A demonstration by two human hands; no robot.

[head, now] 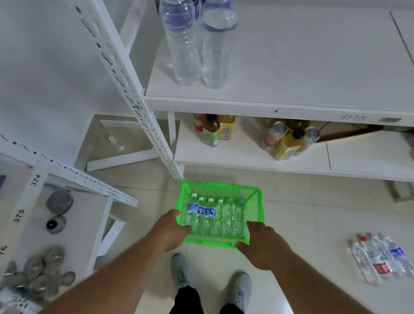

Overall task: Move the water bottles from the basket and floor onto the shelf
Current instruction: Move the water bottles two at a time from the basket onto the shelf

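Head view: my left hand (172,229) and right hand (260,245) clamp fingers on the green basket (255,199) near rim, on the floor before the shelf (310,65). Its water bottles (216,217) look heavy, slick; grip mid-body.

The basket (223,191) at centre is bright green latticed plastic; the bottles (216,218) in it are clear, glossy plastic. The shelf (310,65) at upper right looks smooth matt white, the floor (319,243) glossy pale tile
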